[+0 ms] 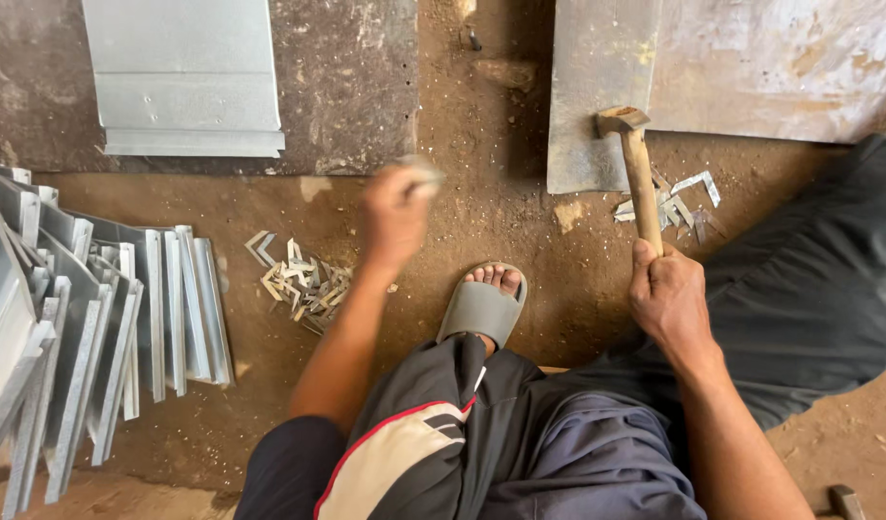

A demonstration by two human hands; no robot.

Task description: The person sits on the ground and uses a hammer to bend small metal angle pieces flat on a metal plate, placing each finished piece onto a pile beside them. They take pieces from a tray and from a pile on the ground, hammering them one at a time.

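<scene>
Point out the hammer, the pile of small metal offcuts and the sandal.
hammer (640, 178), head view, wooden handle.
pile of small metal offcuts (303, 284), head view, middle of heap.
sandal (481, 310), head view, grey strap.

Left hand (395, 214) motion-blurred, small metal piece (422, 176) in it indistinct.

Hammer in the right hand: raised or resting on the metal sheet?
Cannot tell for sure. The right hand grips the wooden handle low; the hammer head overlaps the sheet edge, but contact isn't visible from above.

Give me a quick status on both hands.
Right hand grips hammer, head up. Left hand blurred, pinching small metal piece. Metal offcuts beside it.
</scene>
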